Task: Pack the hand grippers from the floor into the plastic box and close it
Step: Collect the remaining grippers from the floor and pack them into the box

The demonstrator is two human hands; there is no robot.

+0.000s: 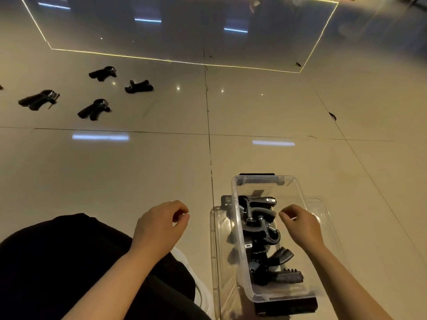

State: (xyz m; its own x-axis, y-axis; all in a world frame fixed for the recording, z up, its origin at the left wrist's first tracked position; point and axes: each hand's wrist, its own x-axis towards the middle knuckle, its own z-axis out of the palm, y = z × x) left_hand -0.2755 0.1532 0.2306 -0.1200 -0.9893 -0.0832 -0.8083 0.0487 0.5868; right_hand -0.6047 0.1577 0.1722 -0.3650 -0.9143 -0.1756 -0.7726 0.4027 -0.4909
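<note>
Down in the lower right of the frame, a clear plastic box (298, 188) sits open on the shiny tiled floor (161, 162). Several black hand grippers (261, 227) lie piled inside it, from the middle of the box down to its near end. A clear lid (219, 239) lies flat under the box and sticks out on its left and right sides. The person's right hand (300, 225) hangs just over the right edge of the box, near the pile. Its fingers are loosely curled and it holds nothing. The left hand (159, 225) hangs over the floor to the left of the box, well apart from it. Its fingers are loosely curled too, with the thumb close to the first finger, and it holds nothing either. A dark trouser leg (69, 262) fills the lower left corner, under the left arm. In the upper left of the frame, four more black hand grippers wait on the floor, far from the box: one at the far left (38, 99), one near the middle (94, 109), one further back (103, 73), and one to the right of the others (138, 86). A thin bright line (161, 60) runs across the floor at the top, around a darker patch.
</note>
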